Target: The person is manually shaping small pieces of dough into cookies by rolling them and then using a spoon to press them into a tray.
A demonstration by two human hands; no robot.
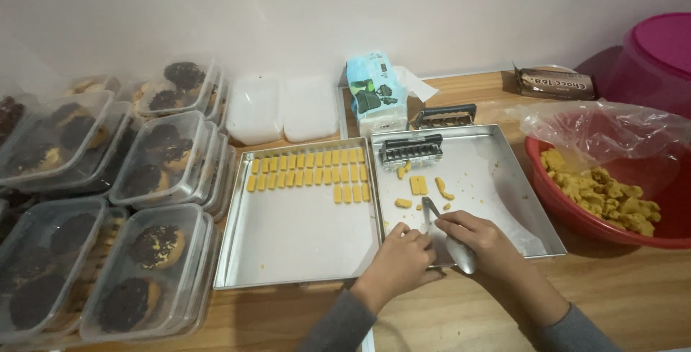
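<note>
My right hand [484, 240] grips a metal spoon [458, 251] whose handle points up into the right metal tray [529, 208]. My left hand [400, 262] rests right beside it at the tray's front edge, fingers curled near the spoon handle; whether it holds anything I cannot tell. A few yellow dough pieces [417, 185] lie loose on the right tray below a dark comb-like dough cutter [410, 149]. The left metal tray [288, 244] carries several neat rows of yellow dough sticks [309, 168] along its far edge.
A red bowl [576, 211] of yellow dough lined with clear plastic stands at right, a pink tub [651, 57] behind it. Stacked clear containers of dark-topped pastries [155, 251] fill the left. White boxes [281, 107], a tissue pack [374, 89] and a brown wrapper [554, 84] lie by the wall.
</note>
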